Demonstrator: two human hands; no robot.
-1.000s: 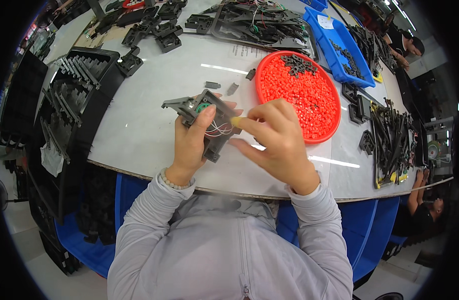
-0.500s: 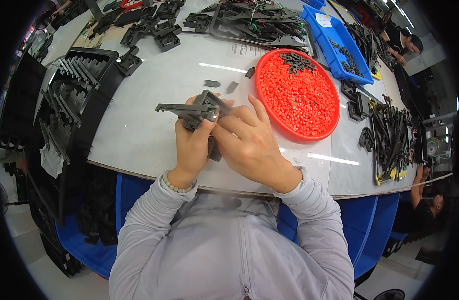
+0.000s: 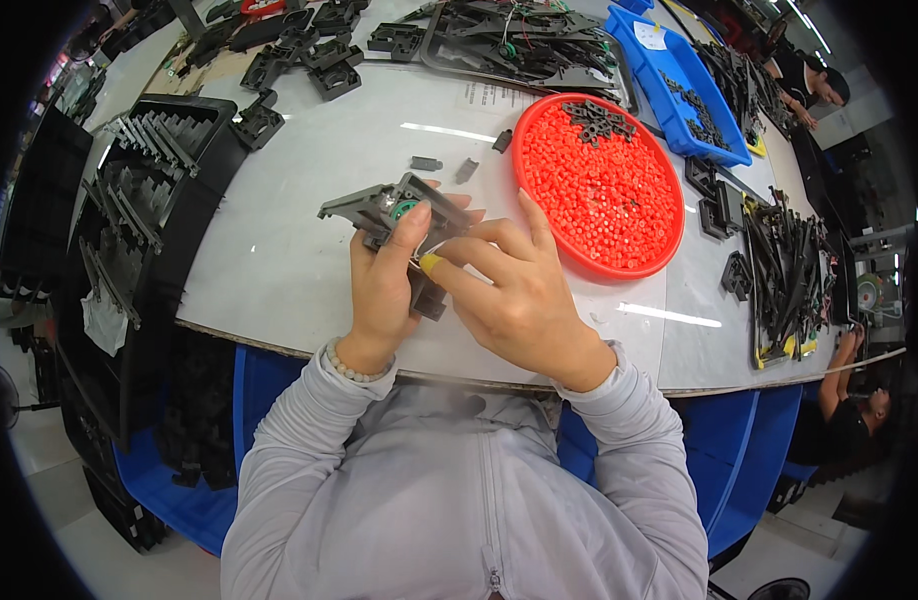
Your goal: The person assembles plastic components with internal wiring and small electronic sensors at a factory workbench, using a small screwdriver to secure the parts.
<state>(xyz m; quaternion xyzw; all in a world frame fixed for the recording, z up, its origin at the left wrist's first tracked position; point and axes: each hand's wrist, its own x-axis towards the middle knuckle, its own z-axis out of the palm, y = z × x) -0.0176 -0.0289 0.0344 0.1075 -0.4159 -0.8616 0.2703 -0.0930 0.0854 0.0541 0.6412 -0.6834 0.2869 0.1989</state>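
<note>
My left hand (image 3: 381, 290) is closed around a dark grey plastic bracket-like part (image 3: 429, 300), its thumb pressed near a round green-and-silver piece (image 3: 403, 208) set in it. My right hand (image 3: 514, 290) touches the near right side of this part, with thumb and index finger close together. A yellow bit (image 3: 430, 262) shows at its fingertips; whether it is a finger cover or a separate piece I cannot tell. Thin white strands, perhaps wires, run beside it. Just beyond lie small grey plastic blocks (image 3: 426, 163) on the white table (image 3: 279, 240).
A round red tray (image 3: 669, 235) of small red pieces with dark parts on top sits right of my hands. Behind it are a blue bin (image 3: 699, 110) and a tray of dark strips (image 3: 539, 45). A black crate (image 3: 194, 150) stands left; dark strips (image 3: 784, 270) are piled right.
The held part has turned, so its round green piece now shows. My left thumb has shifted on it. My right fingers have moved slightly down, and the yellow bit has come into sight.
</note>
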